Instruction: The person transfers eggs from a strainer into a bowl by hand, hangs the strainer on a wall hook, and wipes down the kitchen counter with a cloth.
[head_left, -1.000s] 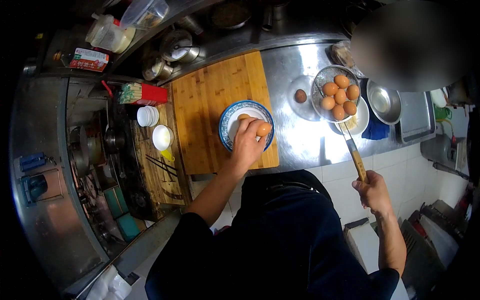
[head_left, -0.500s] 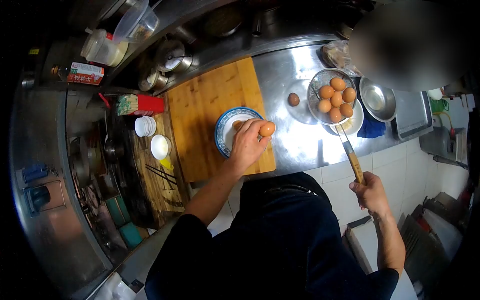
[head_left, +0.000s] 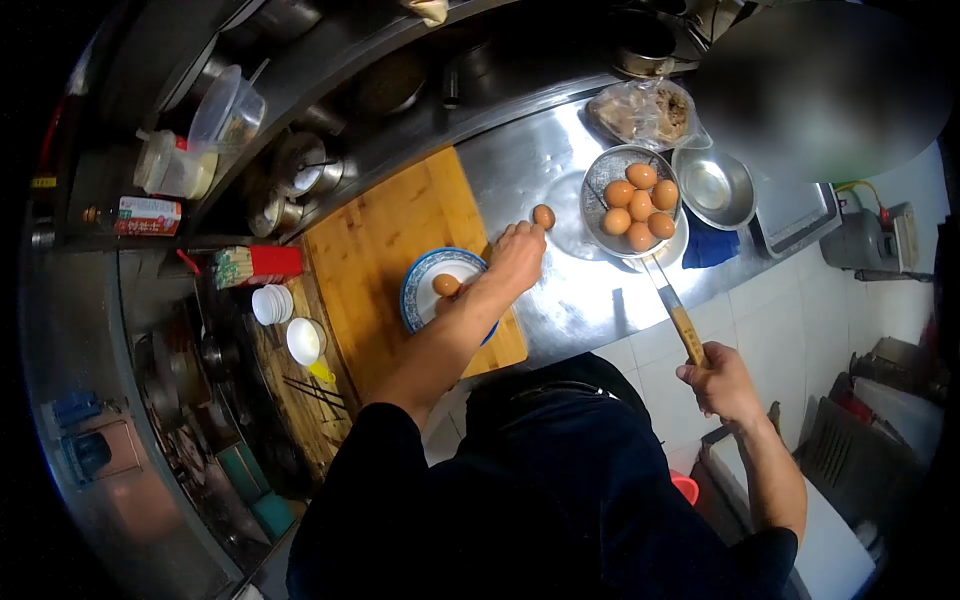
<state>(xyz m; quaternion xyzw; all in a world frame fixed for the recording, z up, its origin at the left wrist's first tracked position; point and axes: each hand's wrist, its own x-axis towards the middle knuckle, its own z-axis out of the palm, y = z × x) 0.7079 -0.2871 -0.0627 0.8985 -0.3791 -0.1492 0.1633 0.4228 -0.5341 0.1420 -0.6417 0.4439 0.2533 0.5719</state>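
My left hand (head_left: 518, 258) reaches over the steel counter, its fingers at the edge of a brown egg (head_left: 543, 216) lying there. No egg shows inside its grasp. Under that forearm, a blue-rimmed bowl (head_left: 412, 283) stands on the wooden cutting board (head_left: 380, 210). Brown eggs (head_left: 446, 285) lie in the bowl, partly covered by my arm. My right hand (head_left: 722, 382) is wrapped around the wooden handle of a mesh strainer (head_left: 683, 318). Several brown eggs (head_left: 640, 205) rest in its basket, which sits above a white bowl (head_left: 668, 250).
A metal bowl (head_left: 715, 188), a blue cloth (head_left: 711, 249), a steel tray (head_left: 795, 215) and a bagged food item (head_left: 640, 112) are on the right. Left of the board are small white cups (head_left: 272, 304), a white bowl (head_left: 305, 341) and chopsticks (head_left: 315, 391). A blurred area covers the upper right.
My left hand has let go of its egg, now in the blue-rimmed bowl, and moved right to the egg on the counter. My right hand still grips the strainer. The view has shifted.
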